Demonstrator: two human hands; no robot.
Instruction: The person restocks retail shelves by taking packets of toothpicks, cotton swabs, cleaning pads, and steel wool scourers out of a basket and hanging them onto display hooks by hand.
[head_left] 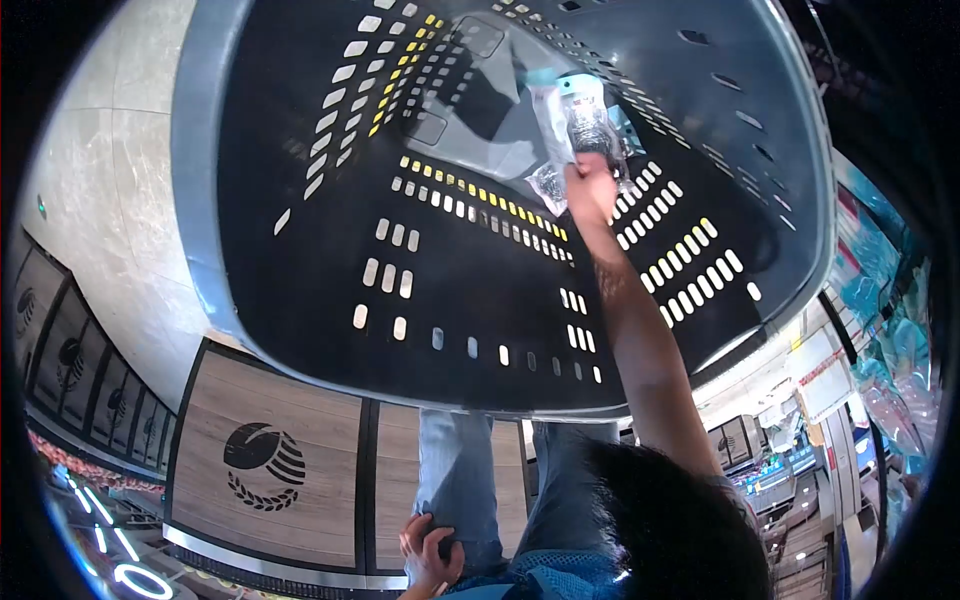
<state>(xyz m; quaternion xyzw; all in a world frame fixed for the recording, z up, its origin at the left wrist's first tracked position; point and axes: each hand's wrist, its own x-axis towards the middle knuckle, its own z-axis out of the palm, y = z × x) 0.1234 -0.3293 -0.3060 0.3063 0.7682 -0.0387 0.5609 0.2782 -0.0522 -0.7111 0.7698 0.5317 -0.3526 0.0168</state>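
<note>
Deep inside a large grey plastic basket [205, 200] with slotted walls, my right hand [592, 190] is closed at the lower end of a clear plastic packet [585, 110]. The packet has something dark inside and a teal top edge. More crinkled clear wrapping [548, 190] lies beside it, against the basket's inner wall. The fingertips are partly hidden by the packet. Down at the lower left, my left hand [432, 555] rests on the knee of blue jeans [455, 480], fingers bent and apart, holding nothing.
A pale tiled floor [110, 180] lies to the left. Wood-look panels [270, 450] with a dark printed emblem stand below the basket. Teal plastic-wrapped goods [890, 330] hang at the right. Dark hair [680, 520] covers part of the lower view.
</note>
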